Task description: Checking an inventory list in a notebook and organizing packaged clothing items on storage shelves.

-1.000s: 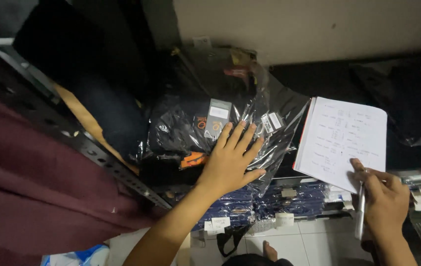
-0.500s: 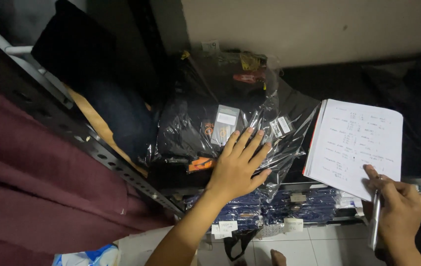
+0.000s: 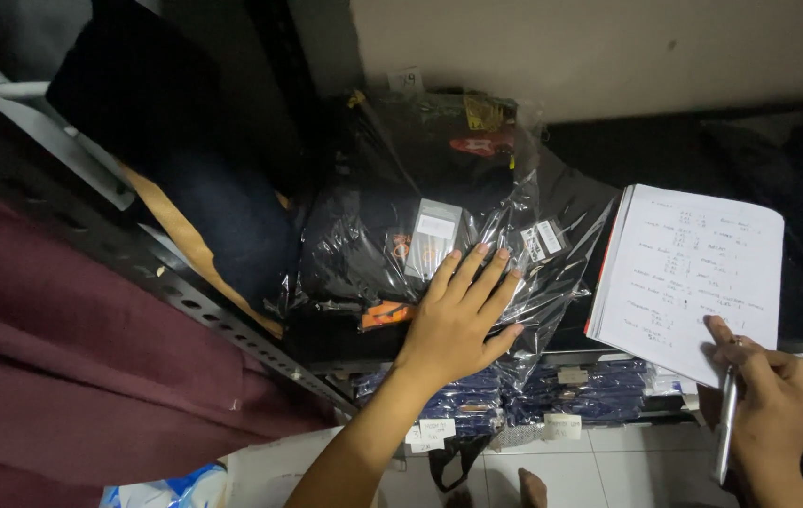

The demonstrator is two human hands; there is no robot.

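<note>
My left hand [image 3: 458, 320] lies flat, fingers spread, on a clear plastic bag holding a folded black garment [image 3: 392, 235] with orange marks and white tags, stacked on a metal shelf. My right hand [image 3: 766, 404] is at the lower right, gripping a white notepad [image 3: 688, 273] with handwritten lines and a silver pen [image 3: 727, 421] that points down.
Perforated metal shelf rail [image 3: 185, 292] runs diagonally at the left, with maroon cloth [image 3: 63, 376] below it. Dark bundles [image 3: 166, 122] fill the upper left. Bagged navy garments [image 3: 552, 395] sit on a lower shelf. White floor tiles [image 3: 627, 470] show at the bottom.
The view shifted slightly, so the shelf and bags sit a little lower and further right. My left hand stays pressed on the bagged garment. My right hand still holds notepad and pen.
</note>
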